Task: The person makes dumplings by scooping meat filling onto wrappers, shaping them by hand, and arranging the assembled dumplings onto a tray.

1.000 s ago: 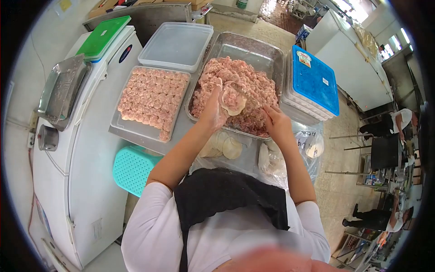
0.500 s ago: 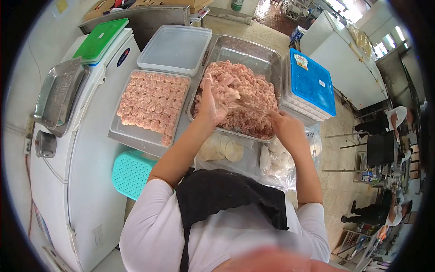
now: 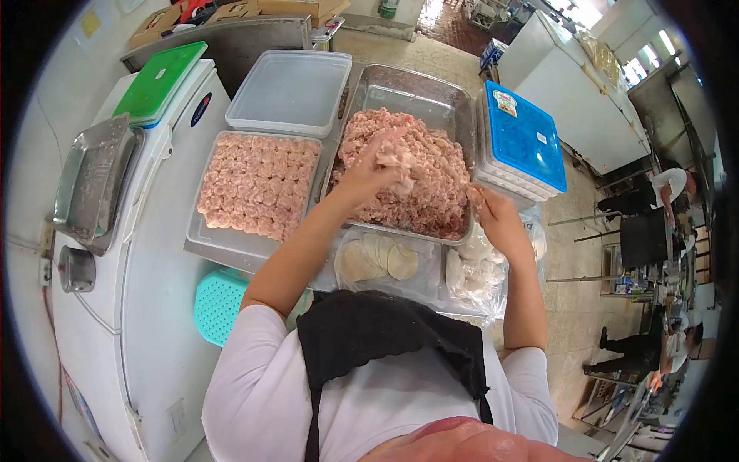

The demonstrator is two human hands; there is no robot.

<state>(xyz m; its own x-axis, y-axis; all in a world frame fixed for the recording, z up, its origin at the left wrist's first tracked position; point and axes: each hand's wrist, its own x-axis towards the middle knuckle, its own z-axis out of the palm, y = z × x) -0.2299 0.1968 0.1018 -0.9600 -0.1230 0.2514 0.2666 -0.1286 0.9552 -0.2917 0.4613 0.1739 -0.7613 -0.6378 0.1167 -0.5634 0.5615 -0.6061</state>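
A large steel tray (image 3: 419, 92) holds a heap of minced meat (image 3: 435, 192). Over the heap, my left hand (image 3: 371, 175) is curled round a pale, meat-smeared dumpling (image 3: 397, 171), whose details are blurred. My right hand (image 3: 495, 214) is closed at the tray's right edge on a thin spatula, mostly hidden by the fingers and the meat. Several round dough wrappers (image 3: 402, 262) lie on plastic in front of the tray. To the left, rows of meat dumplings (image 3: 258, 185) fill most of a shallow plastic container (image 3: 202, 229).
A translucent lidded box (image 3: 289, 85) sits behind the dumplings. Stacked containers with a blue lid (image 3: 527, 146) stand right of the tray, near a plastic bag (image 3: 477, 273). A white freezer (image 3: 173, 254) and turquoise basket (image 3: 219, 304) are at left. People work far right.
My left hand has lowered and turned over the meat, its fingers curling in. My right hand has drawn slightly right, and the spatula no longer stretches across the meat towards the left hand.
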